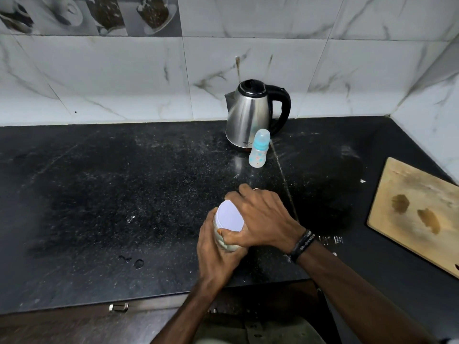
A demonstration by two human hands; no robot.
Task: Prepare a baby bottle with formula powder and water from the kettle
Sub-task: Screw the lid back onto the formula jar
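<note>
Both hands are on the powder jar (227,234): left hand (218,254) hugs its side, right hand (263,219) grips the white lid (228,218) (probably twisting it off). Next, scoop powder. Baby bottle (259,151) waits at twelve o'clock, touching the kettle (250,112).

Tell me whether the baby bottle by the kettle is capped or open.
Capped. The baby bottle stands upright on the counter before the kettle, its clear dome cap on over the blue collar.

Lower centre of frame: left hand (218,254) grips jar (224,242) body; right hand (260,219) clasps its white lid (229,216). Above, baby bottle (259,148) stands capped just before kettle (253,112). Cutting board (417,214) at right edge.
</note>
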